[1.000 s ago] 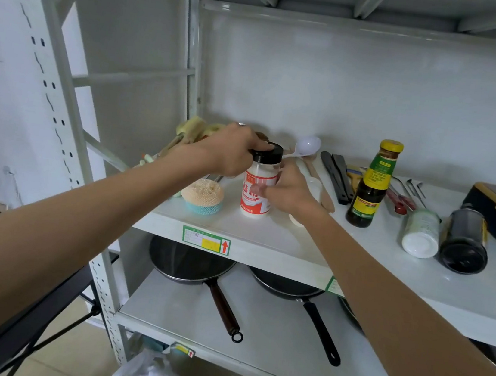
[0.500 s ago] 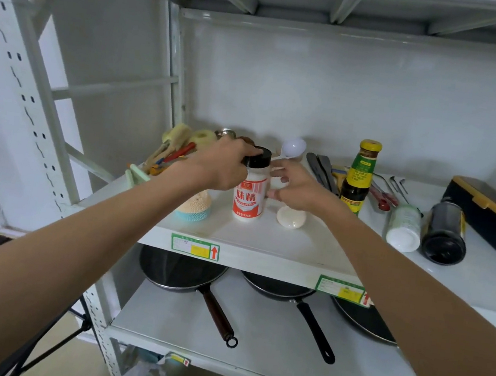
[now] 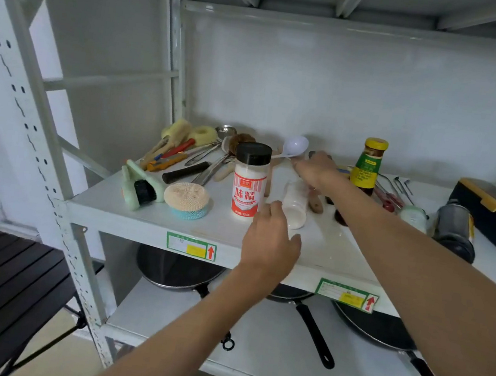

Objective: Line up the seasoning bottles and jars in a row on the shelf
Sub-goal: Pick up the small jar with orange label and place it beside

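Observation:
A white seasoning jar (image 3: 248, 184) with a black lid and red label stands upright near the front of the grey shelf (image 3: 148, 219). Just to its right a small white bottle (image 3: 296, 205) lies on its side. Farther back on the right, a dark sauce bottle (image 3: 368, 167) with a yellow cap stands upright. Right of it lie a white jar (image 3: 414, 216) and a dark jar (image 3: 455, 235). My left hand (image 3: 271, 243) hovers open at the shelf's front edge, just below the white jar and touching nothing. My right hand (image 3: 317, 169) reaches to the back beside the sauce bottle, fingers spread over utensil handles.
Brushes, sponges and metal utensils are piled at the back left (image 3: 188, 151), with a round scrubber (image 3: 186, 200) in front and a white ladle (image 3: 294, 146) behind the jar. A black and yellow box (image 3: 495, 217) fills the right end. Pans (image 3: 179, 270) lie on the lower shelf.
My left hand let go of the white jar's lid and drew back to the front edge. My right hand left the jar's side and reached toward the back.

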`<move>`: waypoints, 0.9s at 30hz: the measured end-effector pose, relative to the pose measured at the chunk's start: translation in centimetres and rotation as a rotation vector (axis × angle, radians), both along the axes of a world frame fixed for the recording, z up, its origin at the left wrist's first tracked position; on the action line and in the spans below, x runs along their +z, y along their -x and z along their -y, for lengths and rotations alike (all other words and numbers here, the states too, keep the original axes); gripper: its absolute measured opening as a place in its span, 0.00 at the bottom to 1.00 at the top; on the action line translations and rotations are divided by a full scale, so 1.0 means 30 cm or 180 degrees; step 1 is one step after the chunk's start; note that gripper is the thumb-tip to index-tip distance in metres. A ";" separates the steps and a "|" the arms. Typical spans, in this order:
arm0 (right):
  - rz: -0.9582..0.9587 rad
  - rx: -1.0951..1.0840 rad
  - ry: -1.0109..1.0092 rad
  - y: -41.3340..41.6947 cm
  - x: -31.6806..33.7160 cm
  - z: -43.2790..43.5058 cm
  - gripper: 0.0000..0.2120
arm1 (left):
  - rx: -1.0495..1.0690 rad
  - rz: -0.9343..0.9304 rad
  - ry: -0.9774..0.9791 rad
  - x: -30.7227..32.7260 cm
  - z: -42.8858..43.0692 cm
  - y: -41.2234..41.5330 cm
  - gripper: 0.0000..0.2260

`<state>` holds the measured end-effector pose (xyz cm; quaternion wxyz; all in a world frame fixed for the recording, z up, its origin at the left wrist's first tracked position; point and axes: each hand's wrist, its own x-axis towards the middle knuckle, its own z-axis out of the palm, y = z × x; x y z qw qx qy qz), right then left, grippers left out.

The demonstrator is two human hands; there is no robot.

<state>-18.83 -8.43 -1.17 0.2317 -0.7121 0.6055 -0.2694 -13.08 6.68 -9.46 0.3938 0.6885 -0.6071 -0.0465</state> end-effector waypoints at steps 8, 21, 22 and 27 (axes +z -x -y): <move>-0.0315 -0.0082 -0.0309 -0.036 -0.084 0.057 0.17 | 0.0523 0.0003 -0.0152 -0.032 0.135 0.066 0.22; 0.0014 -0.0024 0.0099 0.019 0.091 -0.075 0.14 | 0.0687 -0.0186 -0.0372 0.063 0.130 0.079 0.23; -0.0028 0.0033 0.0114 0.024 0.109 -0.099 0.14 | 0.0685 -0.0227 -0.0422 0.067 0.123 0.076 0.24; -0.0278 0.0016 -0.0014 0.047 0.128 -0.152 0.16 | 0.0495 -0.0310 -0.0561 0.032 0.141 0.082 0.25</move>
